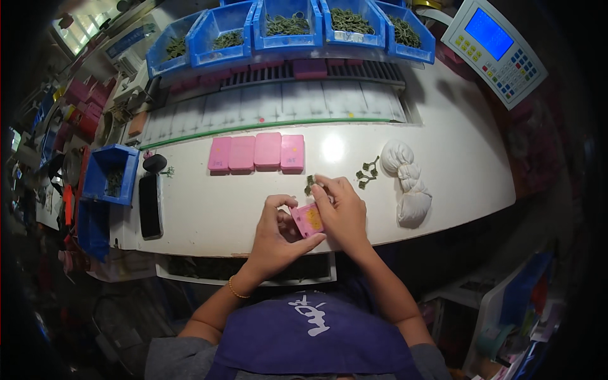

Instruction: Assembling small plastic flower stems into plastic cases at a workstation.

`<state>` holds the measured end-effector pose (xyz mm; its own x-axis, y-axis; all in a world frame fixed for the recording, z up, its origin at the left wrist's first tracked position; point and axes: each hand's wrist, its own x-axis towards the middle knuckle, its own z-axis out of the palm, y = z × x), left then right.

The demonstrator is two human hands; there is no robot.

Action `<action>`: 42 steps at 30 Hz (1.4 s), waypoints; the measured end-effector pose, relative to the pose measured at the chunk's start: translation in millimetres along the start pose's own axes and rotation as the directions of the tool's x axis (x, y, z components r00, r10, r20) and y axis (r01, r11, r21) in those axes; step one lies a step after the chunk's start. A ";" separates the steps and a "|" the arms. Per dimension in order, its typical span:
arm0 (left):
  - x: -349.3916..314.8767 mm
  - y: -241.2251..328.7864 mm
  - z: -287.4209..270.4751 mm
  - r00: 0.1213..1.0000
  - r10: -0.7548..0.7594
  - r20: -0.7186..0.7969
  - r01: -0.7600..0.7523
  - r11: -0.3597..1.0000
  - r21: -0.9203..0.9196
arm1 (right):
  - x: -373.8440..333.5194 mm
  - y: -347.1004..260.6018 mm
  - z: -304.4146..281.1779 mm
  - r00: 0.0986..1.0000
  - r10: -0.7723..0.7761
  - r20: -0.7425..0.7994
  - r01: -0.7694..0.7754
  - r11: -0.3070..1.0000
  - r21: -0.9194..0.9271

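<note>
Near the table's front edge, my left hand (273, 237) is closed around a pink rubber mould (308, 220). The mould is tilted, and a yellow marking shows on the face turned up. My right hand (344, 212) is beside it, with thumb and index finger pinched at a small dark green wax piece (310, 184). Part of that piece is hidden by the fingertips. Farther back, several pink moulds (267, 151) stand side by side in a row. Right of my right hand lies a branched group of green wax pieces (367, 172).
A knotted white cloth bundle (408, 183) lies on the right. Blue bins (288, 42) filled with green pieces line the back. A phone (151, 206) and two blue bins (113, 155) are at left. A control panel (495, 47) stands at back right.
</note>
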<state>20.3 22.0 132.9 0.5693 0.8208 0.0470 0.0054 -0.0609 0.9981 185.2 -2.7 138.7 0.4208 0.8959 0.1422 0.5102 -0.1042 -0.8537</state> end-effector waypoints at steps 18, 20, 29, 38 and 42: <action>8.9 16.0 -12.7 0.976 -0.207 -0.065 0.088 0.651 -0.754 | -74.9 -1.8 -2.4 0.911 0.020 0.411 -0.322 0.657 0.682; 11.7 15.6 -20.6 0.960 -0.275 -0.055 0.154 0.680 -0.717 | -47.5 -11.6 -34.7 0.904 -0.320 0.283 0.295 0.947 0.128; 27.0 27.7 -12.3 0.891 -0.453 0.006 0.377 0.735 -0.564 | 27.6 51.6 -124.3 0.933 -0.355 -0.053 0.249 0.745 -0.619; 39.1 17.9 12.1 0.896 -0.444 -0.006 0.358 0.730 -0.582 | -4.7 3.4 -52.2 0.591 -0.738 0.326 0.797 0.596 -0.096; 31.4 12.2 1.1 0.900 -0.429 0.076 0.407 0.764 -0.501 | -3.5 -0.2 -66.5 0.674 -0.717 0.176 0.738 0.656 -0.157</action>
<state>39.2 46.4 146.4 0.5723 0.7219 -0.3891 -0.1761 0.5716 0.8014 233.5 -34.5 171.6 -0.2144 0.7550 0.6197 0.7631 0.5255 -0.3762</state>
